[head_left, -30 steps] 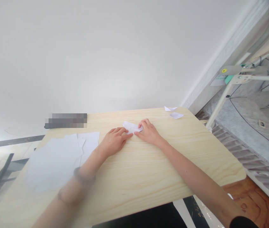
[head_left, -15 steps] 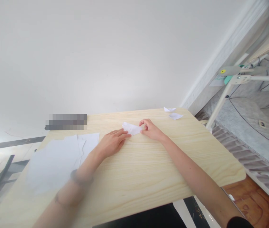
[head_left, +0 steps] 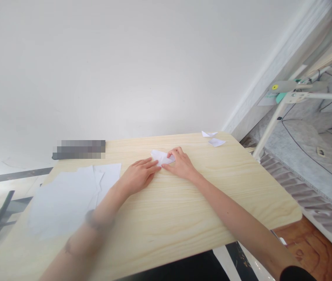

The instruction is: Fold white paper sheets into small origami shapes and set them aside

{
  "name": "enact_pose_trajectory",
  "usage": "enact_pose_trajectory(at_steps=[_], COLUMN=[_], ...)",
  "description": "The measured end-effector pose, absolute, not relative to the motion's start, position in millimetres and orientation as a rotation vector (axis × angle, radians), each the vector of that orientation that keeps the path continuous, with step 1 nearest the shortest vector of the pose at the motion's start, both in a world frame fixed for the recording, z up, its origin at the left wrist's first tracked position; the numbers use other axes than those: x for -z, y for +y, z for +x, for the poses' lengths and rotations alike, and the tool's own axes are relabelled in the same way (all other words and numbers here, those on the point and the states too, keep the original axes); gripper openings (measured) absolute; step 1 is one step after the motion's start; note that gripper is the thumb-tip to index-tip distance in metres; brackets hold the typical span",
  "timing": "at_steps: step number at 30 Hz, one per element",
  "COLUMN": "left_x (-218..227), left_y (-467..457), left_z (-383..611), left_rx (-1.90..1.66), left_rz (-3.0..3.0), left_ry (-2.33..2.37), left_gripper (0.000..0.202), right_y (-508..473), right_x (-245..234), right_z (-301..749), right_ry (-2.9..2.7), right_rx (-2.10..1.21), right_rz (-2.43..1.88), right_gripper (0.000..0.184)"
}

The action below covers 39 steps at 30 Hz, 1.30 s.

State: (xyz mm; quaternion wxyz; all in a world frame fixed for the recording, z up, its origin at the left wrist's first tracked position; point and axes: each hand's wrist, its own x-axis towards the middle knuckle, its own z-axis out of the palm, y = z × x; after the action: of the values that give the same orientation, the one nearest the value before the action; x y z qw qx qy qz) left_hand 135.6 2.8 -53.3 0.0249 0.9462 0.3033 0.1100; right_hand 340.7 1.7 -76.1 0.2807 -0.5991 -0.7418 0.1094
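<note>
A small piece of white folded paper (head_left: 160, 157) lies on the wooden table, its edges angled by creases. My left hand (head_left: 138, 176) rests flat at its left, fingers stretched out and their tips pressing on the paper's near left side. From the right, my right hand (head_left: 180, 163) bends thumb and forefinger over the paper's right part in a pinch. The fingertips of both hands are close together at its near edge. Two small folded paper shapes, one (head_left: 209, 134) behind the other (head_left: 216, 142), sit near the far right corner.
Loose white sheets (head_left: 63, 201) are spread in a pile on the table's left, partly behind my left forearm. A dark pixelated object (head_left: 79, 149) is at the far left edge. The wall (head_left: 154, 70) rises behind the table (head_left: 177, 230); a white metal frame (head_left: 271, 128) stands at right.
My right hand has moved left along the folded paper, its thumb now beside my left fingertips. My left hand has stayed in place on the paper.
</note>
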Motion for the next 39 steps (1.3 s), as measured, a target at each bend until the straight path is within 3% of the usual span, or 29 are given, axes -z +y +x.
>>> enact_pose_trajectory(at_steps=[10,13,20,31,39], left_x=[52,53,57,53,55], left_y=[3,2,2,0,1], left_z=[135,135,138,139,137], left_rx=[-0.322,-0.343,-0.302,-0.272,-0.324], left_rz=[2.906,2.909,2.951,2.927,2.915], left_ry=[0.956,0.948,0.961,0.997,0.969], left_gripper=[0.039,0.040,0.045,0.039,0.040], right_y=[12,12,6,18,12], right_x=[73,74,80,72,77], right_z=[361,358,341,372,367], right_ry=[-1.893,-1.889,-1.945,-1.855,-1.847], right_rx=[-0.654,-0.604,-0.303,-0.735,-0.623], right_rz=[-1.466,-1.502,-1.654,-1.479,-1.496], right_gripper=[0.025,0.023,0.038,0.032,0.026])
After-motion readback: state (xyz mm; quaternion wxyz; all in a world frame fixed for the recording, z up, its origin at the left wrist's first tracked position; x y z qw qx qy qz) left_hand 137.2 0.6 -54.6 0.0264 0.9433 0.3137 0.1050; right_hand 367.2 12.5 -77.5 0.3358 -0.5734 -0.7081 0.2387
